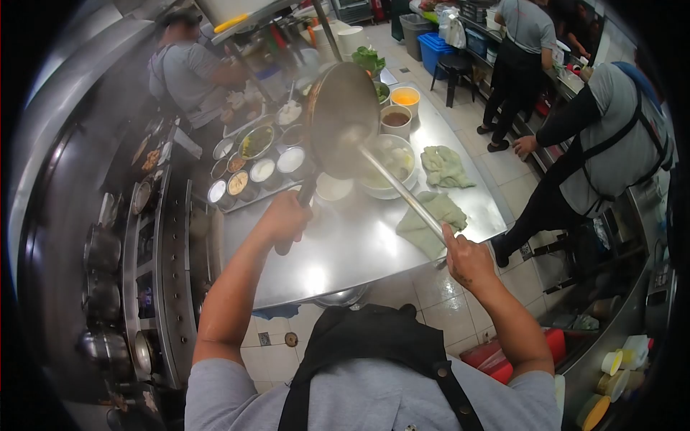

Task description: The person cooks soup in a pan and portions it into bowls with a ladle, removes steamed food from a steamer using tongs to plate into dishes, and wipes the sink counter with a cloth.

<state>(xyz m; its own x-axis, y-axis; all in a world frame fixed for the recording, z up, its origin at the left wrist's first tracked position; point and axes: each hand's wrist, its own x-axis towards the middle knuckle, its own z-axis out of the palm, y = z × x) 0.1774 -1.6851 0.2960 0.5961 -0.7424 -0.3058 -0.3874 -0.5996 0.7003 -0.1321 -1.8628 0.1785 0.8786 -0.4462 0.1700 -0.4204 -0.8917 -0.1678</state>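
My left hand [286,218] is closed around the handle of a wok [341,100], which is tipped up steeply above the steel table. In my right hand [468,257] is the long metal handle of a ladle [404,190]; its head reaches into the wok's lower part, where steam blurs it. Under the wok's right edge stands a white bowl [411,179] with pale food in it, partly covered by the ladle handle. A small white bowl [335,189] sits below the wok. Two crumpled green cloths [445,167] lie right of the bowl, one beneath the ladle handle.
Containers of sauce [395,121] and orange liquid [405,96] stand behind the bowl. Several ingredient tins [264,170] fill the table's left side. A stove [169,251] runs along the left. One person [190,79] works across the table; others [611,136] stand at the right.
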